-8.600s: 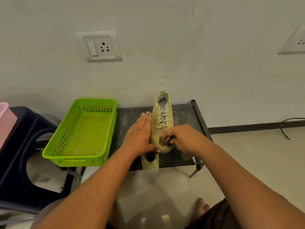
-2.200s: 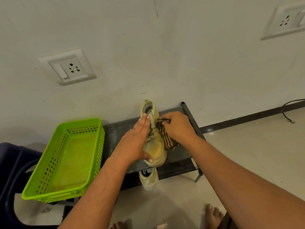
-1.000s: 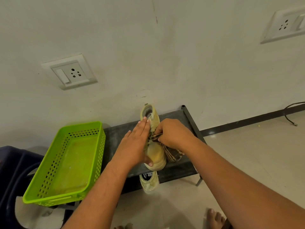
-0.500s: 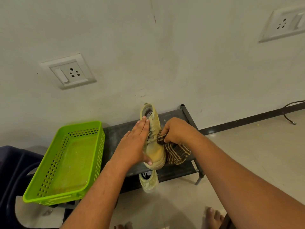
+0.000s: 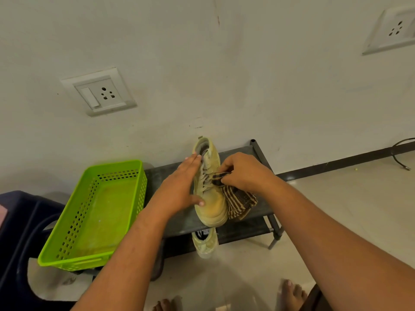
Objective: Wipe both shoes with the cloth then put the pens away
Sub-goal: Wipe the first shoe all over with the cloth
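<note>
The right hand point(image 5: 243, 172) has carried the cloth point(image 5: 238, 200) from the toe of the shoe point(image 5: 212, 200), by the front edge of the rack point(image 5: 159, 178), up to the laces. Its loose end now hangs along the shoe's right side.

I see a matt, suede-like shoe point(image 5: 212, 202) and a coarsely woven striped cloth point(image 5: 239, 202). The basket point(image 5: 74, 263) is glossy green plastic. The shelf point(image 5: 162, 176) looks like dull dark metal, the floor point(image 5: 348, 209) smooth and shiny.

A home room: low shoe rack point(image 5: 157, 176), wall socket point(image 5: 103, 93), pale tiled floor point(image 5: 336, 198).
</note>
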